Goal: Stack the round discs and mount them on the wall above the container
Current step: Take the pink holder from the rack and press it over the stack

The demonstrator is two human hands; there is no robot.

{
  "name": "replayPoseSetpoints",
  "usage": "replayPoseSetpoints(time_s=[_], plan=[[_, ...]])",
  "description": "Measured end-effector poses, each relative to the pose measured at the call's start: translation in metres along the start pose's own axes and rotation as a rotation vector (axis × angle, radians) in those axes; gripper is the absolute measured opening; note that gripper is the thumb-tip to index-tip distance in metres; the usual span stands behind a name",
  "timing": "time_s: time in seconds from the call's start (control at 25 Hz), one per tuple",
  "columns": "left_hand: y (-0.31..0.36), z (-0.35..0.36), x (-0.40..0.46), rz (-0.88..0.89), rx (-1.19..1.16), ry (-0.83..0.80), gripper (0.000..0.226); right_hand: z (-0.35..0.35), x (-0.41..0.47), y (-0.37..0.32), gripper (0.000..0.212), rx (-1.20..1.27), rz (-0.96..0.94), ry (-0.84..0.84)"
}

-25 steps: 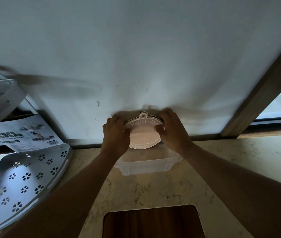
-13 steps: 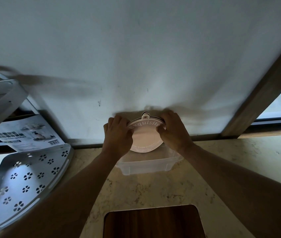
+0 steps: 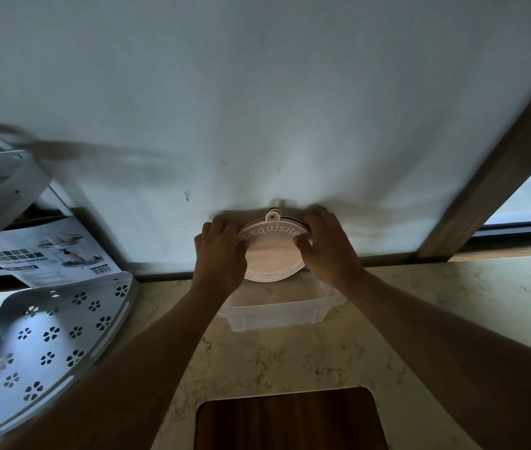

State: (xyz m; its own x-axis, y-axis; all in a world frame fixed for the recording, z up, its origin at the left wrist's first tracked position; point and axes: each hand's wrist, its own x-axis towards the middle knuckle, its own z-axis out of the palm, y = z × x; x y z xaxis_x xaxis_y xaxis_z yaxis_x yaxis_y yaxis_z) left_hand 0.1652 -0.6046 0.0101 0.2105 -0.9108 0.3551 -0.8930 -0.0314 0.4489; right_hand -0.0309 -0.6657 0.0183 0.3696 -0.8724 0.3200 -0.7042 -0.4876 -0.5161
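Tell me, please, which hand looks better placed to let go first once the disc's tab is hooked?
Probably the right hand: the left hand wraps further across the round pinkish disc, supporting it against the white wall.

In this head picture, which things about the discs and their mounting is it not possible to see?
- Disc count: head view, front disc covers those behind.
- Wall hook: hidden by the tab, in shadow.
- Small print at disc bottom: too small.
- Container contents: hidden by discs, left hand and right hand.
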Motion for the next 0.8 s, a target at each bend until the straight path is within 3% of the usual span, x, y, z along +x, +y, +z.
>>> replayPoseSetpoints(time_s=[0.4,0.6,0.8], plan=[[0.002,0.0,-0.001,-0.022,-0.038,0.034,0.035,-0.001,-0.002,-0.001,0.03,0.046,-0.001,0.049],[0.0,-0.005,-0.002,-0.066,-0.162,-0.025,0.052,-0.003,-0.003,-0.002,0.037,0.094,0.006,0.022],[0.004,-0.011,0.002,-0.072,-0.161,-0.064,0.042,-0.005,0.001,0.001,0.037,0.11,0.021,-0.056]])
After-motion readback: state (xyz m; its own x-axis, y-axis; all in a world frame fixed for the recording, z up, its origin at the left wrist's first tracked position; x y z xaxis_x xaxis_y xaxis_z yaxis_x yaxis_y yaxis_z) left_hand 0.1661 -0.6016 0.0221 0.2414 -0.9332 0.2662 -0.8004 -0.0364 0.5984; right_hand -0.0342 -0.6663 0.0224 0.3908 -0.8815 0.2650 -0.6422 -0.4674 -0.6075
